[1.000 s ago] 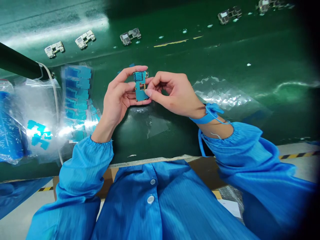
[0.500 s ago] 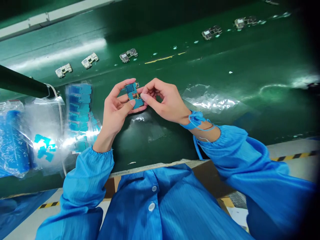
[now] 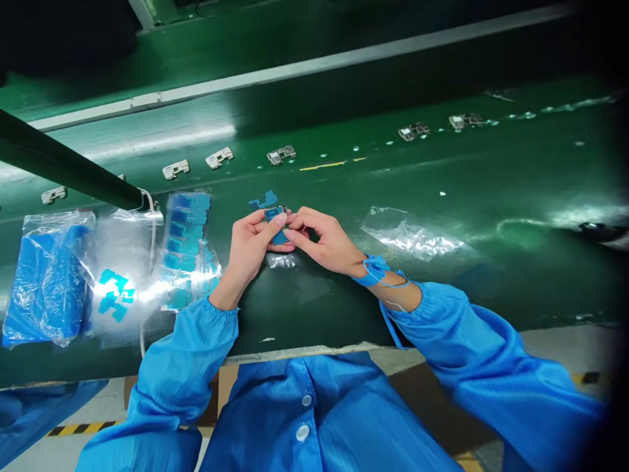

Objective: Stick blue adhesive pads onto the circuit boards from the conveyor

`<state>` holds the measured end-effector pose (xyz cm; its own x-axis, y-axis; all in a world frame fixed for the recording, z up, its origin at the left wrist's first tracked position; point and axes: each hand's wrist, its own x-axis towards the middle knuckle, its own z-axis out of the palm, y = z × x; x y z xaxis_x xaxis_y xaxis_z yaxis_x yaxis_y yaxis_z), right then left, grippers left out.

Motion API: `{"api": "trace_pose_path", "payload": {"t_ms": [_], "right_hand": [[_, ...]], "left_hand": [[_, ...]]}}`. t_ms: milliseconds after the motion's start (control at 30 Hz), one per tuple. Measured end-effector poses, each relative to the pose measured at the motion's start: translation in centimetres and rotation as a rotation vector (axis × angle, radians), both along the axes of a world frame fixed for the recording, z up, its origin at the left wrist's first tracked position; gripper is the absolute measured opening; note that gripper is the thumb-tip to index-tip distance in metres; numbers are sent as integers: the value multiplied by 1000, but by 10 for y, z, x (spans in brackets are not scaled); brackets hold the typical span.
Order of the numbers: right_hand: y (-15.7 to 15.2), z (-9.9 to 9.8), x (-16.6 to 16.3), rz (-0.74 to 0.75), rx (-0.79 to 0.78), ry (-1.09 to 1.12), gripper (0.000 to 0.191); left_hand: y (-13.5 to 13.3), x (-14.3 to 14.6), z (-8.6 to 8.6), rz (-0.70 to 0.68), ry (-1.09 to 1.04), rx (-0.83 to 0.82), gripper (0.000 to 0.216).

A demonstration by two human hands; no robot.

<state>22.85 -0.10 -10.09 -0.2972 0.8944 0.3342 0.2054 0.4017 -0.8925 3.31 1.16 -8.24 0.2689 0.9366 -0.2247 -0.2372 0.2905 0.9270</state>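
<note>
A small circuit board (image 3: 279, 235) with a blue face is held low over the green bench. My left hand (image 3: 251, 248) is closed on it, with the thumb across its top and fingers beneath. My right hand (image 3: 324, 241) is closed at the board's right edge, thumb and index finger pinched there; the fingers hide part of the board. Just beyond the hands, a blue cut-out piece (image 3: 264, 200) shows on the bench. A small clear plastic scrap (image 3: 282, 261) lies under the hands.
Along the back lies a row of several circuit boards (image 3: 282, 155). To the left are clear sheets with blue cut-outs (image 3: 189, 226), a plastic-wrapped blue bundle (image 3: 46, 282), a white cable (image 3: 153, 242) and a dark green post (image 3: 73, 160). Crinkled clear film (image 3: 415, 239) lies right.
The view has shifted, showing more of the bench's far side. My left thumb has moved up across the board, which is now more covered. The blue cut-out beyond the hands was not visible before.
</note>
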Motion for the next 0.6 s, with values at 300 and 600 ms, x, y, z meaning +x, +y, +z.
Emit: {"api": "trace_pose_path", "payload": {"t_ms": [300,600], "right_hand": [[54,-3,51,-314,-125,2,44],[215,22,50,-577,47,-454,30]], "left_hand": [[7,-3,6,-7,1,5,68],[3,-4,9,67,-94,225,54]]}}
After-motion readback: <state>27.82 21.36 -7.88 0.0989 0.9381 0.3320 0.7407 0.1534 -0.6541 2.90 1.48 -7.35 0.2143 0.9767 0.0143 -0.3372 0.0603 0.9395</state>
